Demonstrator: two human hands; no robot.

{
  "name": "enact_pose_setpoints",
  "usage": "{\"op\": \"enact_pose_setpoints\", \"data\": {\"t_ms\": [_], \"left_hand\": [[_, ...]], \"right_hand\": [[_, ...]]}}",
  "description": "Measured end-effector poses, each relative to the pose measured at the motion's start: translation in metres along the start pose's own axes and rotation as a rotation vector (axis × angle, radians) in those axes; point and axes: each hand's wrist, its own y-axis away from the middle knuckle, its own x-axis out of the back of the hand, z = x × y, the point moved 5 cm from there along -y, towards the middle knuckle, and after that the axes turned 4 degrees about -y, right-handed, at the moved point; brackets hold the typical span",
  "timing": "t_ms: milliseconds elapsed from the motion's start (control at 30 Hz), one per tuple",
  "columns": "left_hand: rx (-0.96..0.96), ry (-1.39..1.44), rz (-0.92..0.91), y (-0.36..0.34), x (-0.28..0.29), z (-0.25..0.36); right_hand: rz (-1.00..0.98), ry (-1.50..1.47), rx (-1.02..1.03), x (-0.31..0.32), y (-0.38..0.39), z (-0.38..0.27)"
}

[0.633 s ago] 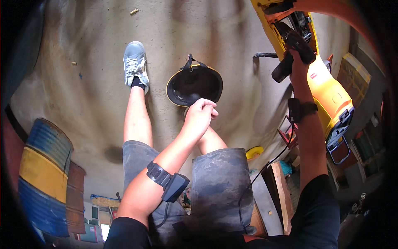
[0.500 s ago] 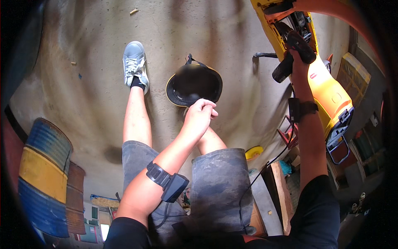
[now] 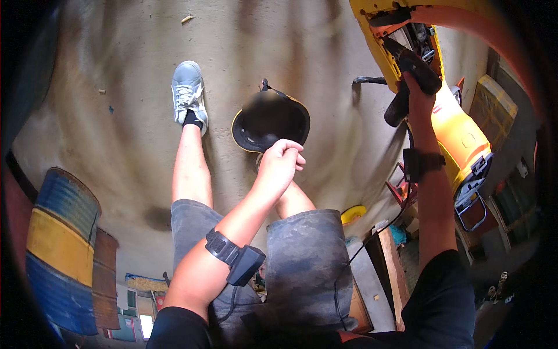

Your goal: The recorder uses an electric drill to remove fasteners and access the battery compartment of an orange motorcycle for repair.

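Observation:
My right hand [image 3: 422, 93] is wrapped round a dark cordless drill [image 3: 419, 68]. The drill's front end points up and left into the open, exposed inside of a yellow-orange scooter [image 3: 459, 131]. My left hand [image 3: 281, 161] is closed, its fingers curled together in front of my body; what lies inside them, if anything, is hidden. Just beyond it, in the picture, an upturned helmet [image 3: 273, 122] with a black lining, yellow rim and strap rests on the floor. Where the drill's tip meets the scooter is too dark to make out.
A blue and yellow metal drum [image 3: 61, 232] stands at the left, a rusty one [image 3: 106, 273] beside it. A taped cardboard box [image 3: 493, 102] is beyond the scooter. Toward the lower right are a yellow disc [image 3: 353, 214] and wooden boards [image 3: 392, 262]. A cable hangs from my right wrist strap.
The drill has tilted and my right hand has shifted slightly with it, still gripping. My left hand keeps its closed pose. The whole view has moved a little.

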Motion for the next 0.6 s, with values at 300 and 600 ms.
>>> {"op": "enact_pose_setpoints", "data": {"t_ms": [300, 600], "left_hand": [[0.104, -0.013, 0.006, 0.003, 0.002, 0.008], [0.086, 0.047, 0.005, 0.001, 0.004, 0.01]], "right_hand": [[0.04, -0.126, -0.03, -0.001, -0.004, -0.011], [0.032, -0.031, -0.063, -0.001, -0.012, -0.011]]}}
